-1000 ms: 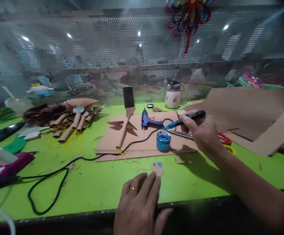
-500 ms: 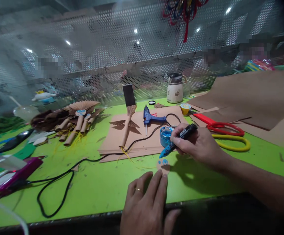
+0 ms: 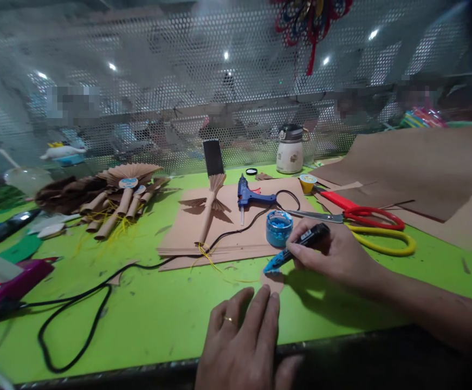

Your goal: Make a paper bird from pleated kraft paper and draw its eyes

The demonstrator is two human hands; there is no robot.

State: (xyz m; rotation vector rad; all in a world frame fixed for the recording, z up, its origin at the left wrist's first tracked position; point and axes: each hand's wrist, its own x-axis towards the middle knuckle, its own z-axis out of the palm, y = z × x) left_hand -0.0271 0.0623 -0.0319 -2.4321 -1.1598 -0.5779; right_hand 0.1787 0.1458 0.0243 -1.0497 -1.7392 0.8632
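My right hand (image 3: 333,252) is closed around a black marker (image 3: 311,235) whose lower end is coated in blue paint. The blue tip meets the far part of a small round brown paper piece (image 3: 272,281) on the green table. My left hand (image 3: 241,336), a ring on one finger, lies flat with fingers stretched out; its fingertips rest on the paper's near edge. Just beyond the marker stands a small jar of blue paint (image 3: 279,230). Behind the hands, on stacked brown paper, lie a blue glue gun (image 3: 252,195) and a rolled-paper figure (image 3: 209,211) with pleated wings.
Large scissors (image 3: 366,219) with red and yellow handles lie right of the jar. A black cord (image 3: 138,265) crosses the table. Several paper figures (image 3: 125,200) are piled at left. A white bottle (image 3: 290,151) stands at the back near brown sheets (image 3: 418,168).
My right hand has moved the marker down, so its blue tip now meets the paper and hides the blue spots seen there before. The view has shifted slightly.
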